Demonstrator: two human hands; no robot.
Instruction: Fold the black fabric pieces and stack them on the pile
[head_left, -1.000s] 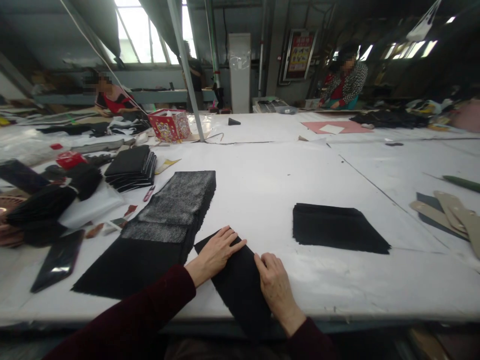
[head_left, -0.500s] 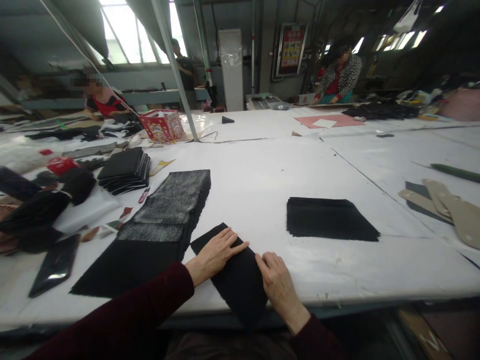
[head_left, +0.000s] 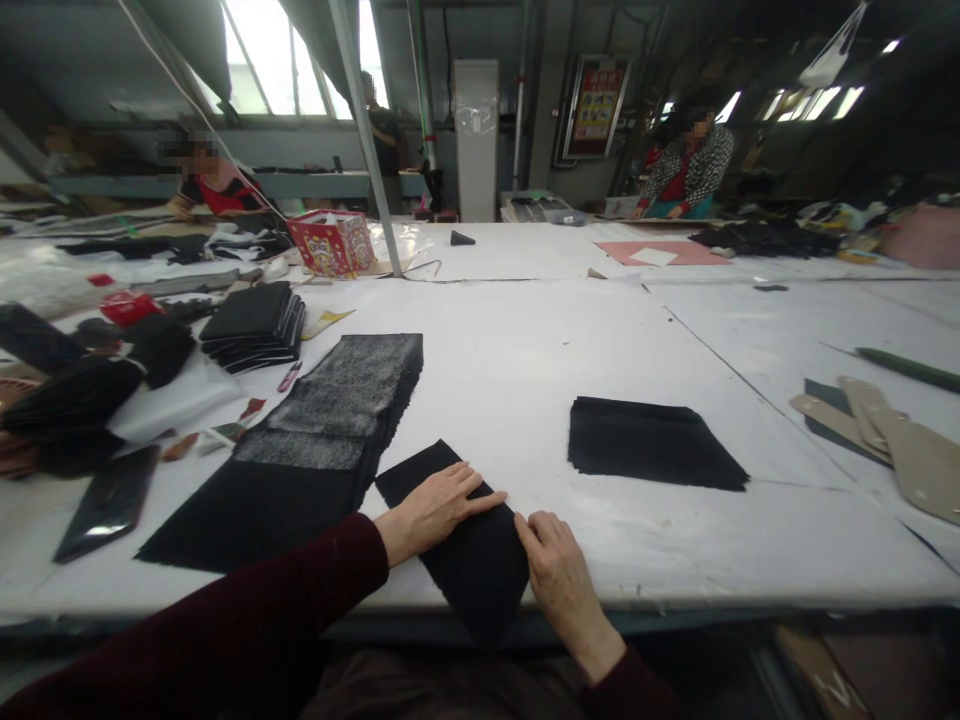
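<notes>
One hand (head_left: 442,508) palm-down on black cloth (head_left: 480,565)

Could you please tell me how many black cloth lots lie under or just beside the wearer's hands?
3: the speckled pile at left, the cloth under the left hand, and the black pile right of the right hand. Layers may be hidden.

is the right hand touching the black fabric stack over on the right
Apart: the head view shows white tabletop between the right hand and the black fabric stack.

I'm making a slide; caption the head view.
Left hand on black cloth, right hand at its edge, white table beneath.
</notes>
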